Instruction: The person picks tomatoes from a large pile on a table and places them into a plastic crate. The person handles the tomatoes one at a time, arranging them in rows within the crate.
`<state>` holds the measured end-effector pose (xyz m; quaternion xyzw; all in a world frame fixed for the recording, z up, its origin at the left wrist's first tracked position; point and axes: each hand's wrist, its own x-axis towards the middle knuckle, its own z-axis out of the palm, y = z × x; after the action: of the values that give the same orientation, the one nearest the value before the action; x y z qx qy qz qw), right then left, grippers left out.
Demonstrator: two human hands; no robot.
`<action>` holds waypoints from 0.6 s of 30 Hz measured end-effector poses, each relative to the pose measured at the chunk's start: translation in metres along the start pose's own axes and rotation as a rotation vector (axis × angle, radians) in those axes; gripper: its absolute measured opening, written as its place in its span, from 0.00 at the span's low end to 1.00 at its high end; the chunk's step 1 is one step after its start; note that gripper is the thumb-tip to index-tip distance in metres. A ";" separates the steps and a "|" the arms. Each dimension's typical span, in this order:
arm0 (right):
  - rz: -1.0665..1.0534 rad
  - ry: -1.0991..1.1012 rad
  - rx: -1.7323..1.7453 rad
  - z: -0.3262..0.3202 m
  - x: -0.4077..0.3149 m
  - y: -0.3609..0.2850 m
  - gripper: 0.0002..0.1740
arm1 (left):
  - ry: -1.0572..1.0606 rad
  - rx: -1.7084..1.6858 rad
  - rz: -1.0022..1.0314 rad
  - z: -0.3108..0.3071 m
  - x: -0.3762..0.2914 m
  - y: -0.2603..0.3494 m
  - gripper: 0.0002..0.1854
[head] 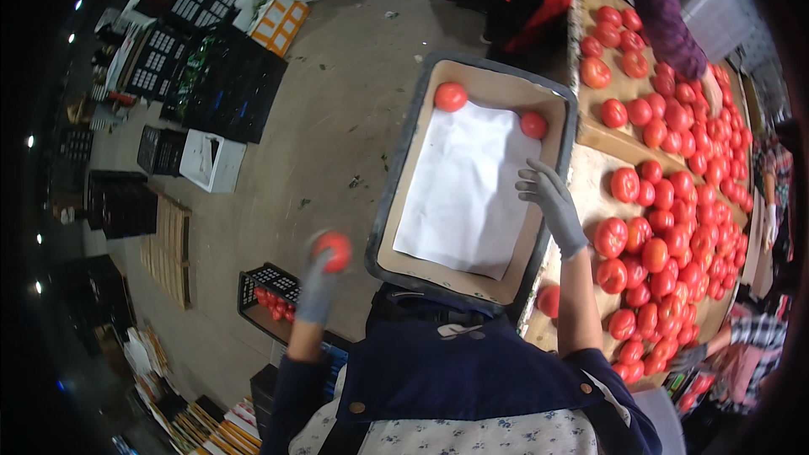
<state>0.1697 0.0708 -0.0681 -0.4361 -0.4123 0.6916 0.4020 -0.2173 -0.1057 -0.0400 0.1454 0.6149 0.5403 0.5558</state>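
My left hand (318,284), in a grey glove, grips a red tomato (333,251) out to the left, above a black plastic crate (272,273) on the floor that has red tomatoes in it. Both hand and tomato are blurred. My right hand (553,202), gloved in grey too, is over the right side of a dark-rimmed crate (382,215) with its fingers spread and nothing in them. Brown cardboard and a white paper sheet (464,186) line this crate. One tomato (450,97) lies in its far left corner, another (534,124) at the far right.
To my right stands a wooden sorting table (591,167) with a dividing board and many tomatoes (663,253). A co-worker's hand (712,91) reaches among them; another gloved hand (687,359) is at the lower right. Stacked black crates (221,82) and a wooden pallet (165,249) stand at left.
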 end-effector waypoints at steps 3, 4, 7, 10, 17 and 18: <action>0.025 0.043 -0.312 0.000 0.041 0.023 0.22 | 0.361 0.595 0.351 -0.198 -0.033 -0.028 0.27; 0.051 0.031 -0.266 0.001 0.050 0.026 0.22 | 0.496 0.844 0.440 -0.268 -0.049 -0.037 0.28; 0.055 0.114 -0.289 -0.014 0.067 0.034 0.22 | 0.956 0.310 -0.015 -0.357 -0.085 -0.017 0.32; 0.019 0.256 -0.308 -0.042 0.091 0.053 0.23 | 1.106 0.610 0.236 -0.355 -0.059 0.013 0.30; -0.045 0.265 -1.520 -0.056 0.157 0.054 0.32 | -0.413 1.151 0.810 0.114 0.110 0.073 0.21; -0.022 0.211 -1.657 -0.062 0.165 0.063 0.31 | -0.554 1.137 0.780 0.150 0.132 0.056 0.23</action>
<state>0.1662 0.2140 -0.1886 -0.6490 -0.7519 0.1160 -0.0056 -0.1596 0.0929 -0.0331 0.7493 0.5408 0.2401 0.2974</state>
